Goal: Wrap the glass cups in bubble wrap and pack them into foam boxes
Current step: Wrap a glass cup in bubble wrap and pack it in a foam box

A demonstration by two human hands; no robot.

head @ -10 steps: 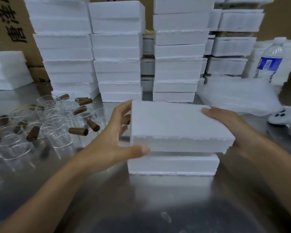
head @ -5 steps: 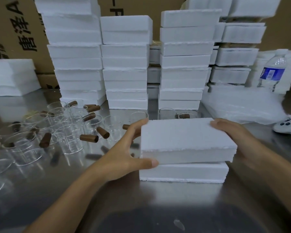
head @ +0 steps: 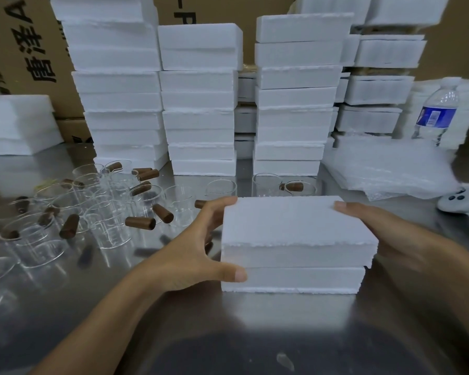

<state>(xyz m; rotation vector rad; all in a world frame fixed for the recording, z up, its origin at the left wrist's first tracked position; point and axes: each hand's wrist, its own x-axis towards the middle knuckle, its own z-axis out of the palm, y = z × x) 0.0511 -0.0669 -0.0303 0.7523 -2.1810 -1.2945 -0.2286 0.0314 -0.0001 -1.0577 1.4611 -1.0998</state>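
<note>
I hold the foam box near the tabletop's front edge, centred. Left hand fingers clamp its left end; right hand grips its right end. Glass cups stand toward the left edge.

On the steel desk, the left grip and right grip clasp the ends of a foam lid lying on its foam box. Glass cups crowd the left and bubble wrap lies behind on the right.
</note>
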